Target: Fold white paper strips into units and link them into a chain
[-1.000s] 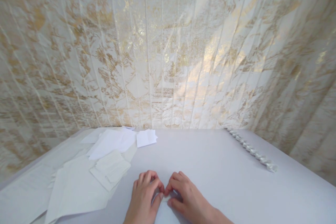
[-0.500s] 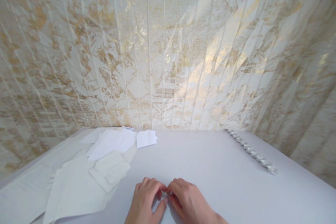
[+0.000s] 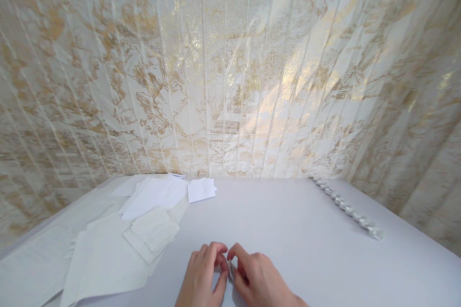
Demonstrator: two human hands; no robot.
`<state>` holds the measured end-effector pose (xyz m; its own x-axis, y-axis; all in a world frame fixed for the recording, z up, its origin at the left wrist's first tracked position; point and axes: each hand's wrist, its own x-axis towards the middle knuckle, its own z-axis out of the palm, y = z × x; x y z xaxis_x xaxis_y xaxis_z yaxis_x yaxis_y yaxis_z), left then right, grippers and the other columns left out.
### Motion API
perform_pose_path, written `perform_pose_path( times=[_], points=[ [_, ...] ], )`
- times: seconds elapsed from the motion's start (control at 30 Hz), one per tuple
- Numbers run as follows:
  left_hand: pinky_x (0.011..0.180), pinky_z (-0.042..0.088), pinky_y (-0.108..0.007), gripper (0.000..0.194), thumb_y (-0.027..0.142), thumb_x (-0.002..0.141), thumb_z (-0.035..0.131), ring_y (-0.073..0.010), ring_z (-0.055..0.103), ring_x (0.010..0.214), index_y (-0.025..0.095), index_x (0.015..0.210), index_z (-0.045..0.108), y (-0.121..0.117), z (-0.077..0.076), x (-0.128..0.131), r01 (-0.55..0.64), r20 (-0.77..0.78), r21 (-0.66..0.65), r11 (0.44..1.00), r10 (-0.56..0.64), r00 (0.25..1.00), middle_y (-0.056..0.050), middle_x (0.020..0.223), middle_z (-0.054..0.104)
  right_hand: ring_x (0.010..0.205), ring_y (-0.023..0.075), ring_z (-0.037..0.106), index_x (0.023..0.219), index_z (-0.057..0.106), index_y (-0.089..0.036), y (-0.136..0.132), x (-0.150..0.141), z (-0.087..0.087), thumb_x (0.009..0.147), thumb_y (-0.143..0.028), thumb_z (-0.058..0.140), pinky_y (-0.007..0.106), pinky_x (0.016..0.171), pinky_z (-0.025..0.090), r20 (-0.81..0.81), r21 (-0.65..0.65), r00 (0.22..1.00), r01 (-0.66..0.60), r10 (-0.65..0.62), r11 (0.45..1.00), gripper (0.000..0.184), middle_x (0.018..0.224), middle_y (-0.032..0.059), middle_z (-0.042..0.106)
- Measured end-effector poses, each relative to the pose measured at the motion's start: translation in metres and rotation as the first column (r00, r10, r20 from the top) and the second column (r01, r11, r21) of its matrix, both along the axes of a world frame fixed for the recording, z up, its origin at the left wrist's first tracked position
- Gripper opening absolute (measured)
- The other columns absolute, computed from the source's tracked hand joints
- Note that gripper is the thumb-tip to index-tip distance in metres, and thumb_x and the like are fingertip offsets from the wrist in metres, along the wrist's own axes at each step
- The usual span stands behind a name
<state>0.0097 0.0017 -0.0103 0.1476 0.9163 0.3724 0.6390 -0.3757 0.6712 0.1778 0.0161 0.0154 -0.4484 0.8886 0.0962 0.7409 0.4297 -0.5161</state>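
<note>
My left hand (image 3: 203, 276) and my right hand (image 3: 257, 278) meet at the near edge of the white table (image 3: 288, 230), fingertips curled and almost touching. Between them they pinch a small piece of white folded paper (image 3: 229, 268), mostly hidden under the fingers. Both hands rest low on the tabletop.
Loose white sheets and folded paper squares (image 3: 144, 220) lie spread over the table's left half. A long chain of small folded paper pieces (image 3: 345, 208) runs along the right side toward the back. A cream and gold patterned curtain (image 3: 230, 67) hangs behind the table.
Both hands have slid slightly toward me and their fingertips have shifted on the small paper piece. The papers and the chain have not moved.
</note>
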Motion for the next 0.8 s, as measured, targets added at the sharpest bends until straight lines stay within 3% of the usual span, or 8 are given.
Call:
perform_pose_path(
  times=[0.13, 0.2, 0.3, 0.4, 0.5, 0.63, 0.8],
  points=[
    [0.080, 0.046, -0.038, 0.020, 0.012, 0.082, 0.052, -0.0246, 0.060, 0.085, 0.025, 0.097, 0.058, -0.001, -0.001, 0.001, 0.007, 0.018, 0.048, 0.999, -0.008, 1.000, -0.002, 0.086, 0.066, 0.050, 0.0130, 0.053, 0.100, 0.061, -0.020, 0.003, 0.002, -0.002, 0.076, -0.006, 0.046, 0.020, 0.051, 0.033, -0.168, -0.031, 0.986, 0.014, -0.019, 0.999, 0.031, 0.058, -0.0050, 0.061],
    [0.081, 0.046, -0.037, 0.009, 0.022, 0.087, 0.053, -0.0241, 0.061, 0.086, 0.025, 0.094, 0.058, -0.002, 0.001, 0.001, 0.025, 0.078, 0.002, 1.000, -0.025, 0.997, -0.003, 0.087, 0.066, 0.047, 0.0115, 0.047, 0.095, 0.059, -0.019, 0.005, 0.003, -0.002, 0.077, -0.008, 0.045, 0.019, 0.049, 0.031, -0.281, -0.063, 0.959, 0.022, -0.039, 0.998, 0.025, 0.054, -0.0074, 0.053],
    [0.081, 0.047, -0.032, 0.012, 0.031, 0.087, 0.054, -0.0216, 0.063, 0.086, 0.024, 0.095, 0.057, -0.001, 0.003, 0.002, 0.100, 0.230, -0.106, 0.989, -0.073, 0.970, -0.002, 0.087, 0.066, 0.047, 0.0104, 0.044, 0.092, 0.057, -0.019, 0.005, 0.004, -0.003, 0.081, -0.012, 0.044, 0.019, 0.048, 0.031, -0.390, -0.082, 0.919, 0.023, -0.053, 0.996, 0.018, 0.054, -0.0083, 0.050],
    [0.080, 0.047, -0.029, 0.014, 0.031, 0.086, 0.054, -0.0196, 0.065, 0.084, 0.022, 0.097, 0.056, 0.001, 0.006, 0.001, 0.186, 0.384, -0.195, 0.963, -0.100, 0.918, -0.001, 0.085, 0.066, 0.048, 0.0100, 0.042, 0.091, 0.057, -0.019, 0.005, 0.005, -0.003, 0.082, -0.012, 0.044, 0.019, 0.050, 0.032, -0.392, -0.035, 0.920, -0.018, 0.003, 0.999, 0.017, 0.056, -0.0082, 0.048],
    [0.080, 0.048, -0.029, 0.013, 0.032, 0.085, 0.055, -0.0193, 0.065, 0.083, 0.021, 0.093, 0.056, 0.004, 0.007, -0.001, 0.217, 0.459, -0.247, 0.944, -0.083, 0.885, -0.001, 0.084, 0.068, 0.056, 0.0116, 0.049, 0.089, 0.061, -0.019, 0.005, 0.008, -0.003, 0.080, -0.007, 0.045, 0.020, 0.057, 0.037, -0.307, 0.091, 0.948, -0.059, 0.085, 0.994, 0.022, 0.064, -0.0040, 0.056],
    [0.084, 0.048, -0.030, 0.012, 0.023, 0.081, 0.056, -0.0202, 0.066, 0.087, 0.022, 0.092, 0.055, 0.006, 0.004, -0.004, 0.165, 0.369, -0.269, 0.949, -0.057, 0.928, 0.000, 0.084, 0.069, 0.076, 0.0161, 0.060, 0.088, 0.065, -0.021, 0.006, 0.012, -0.002, 0.075, -0.001, 0.048, 0.023, 0.070, 0.043, -0.199, 0.206, 0.971, -0.091, 0.133, 0.974, 0.029, 0.081, 0.0017, 0.064],
    [0.087, 0.047, -0.037, 0.019, 0.005, 0.073, 0.058, -0.0231, 0.060, 0.095, 0.022, 0.081, 0.063, 0.007, 0.007, -0.006, 0.062, 0.040, -0.145, 0.987, -0.057, 0.998, -0.002, 0.091, 0.064, 0.079, 0.0167, 0.059, 0.084, 0.066, -0.021, 0.006, 0.012, -0.002, 0.067, 0.004, 0.052, 0.022, 0.070, 0.042, -0.133, 0.143, 0.986, -0.085, 0.105, 0.986, 0.034, 0.080, 0.0000, 0.064]
  ],
)
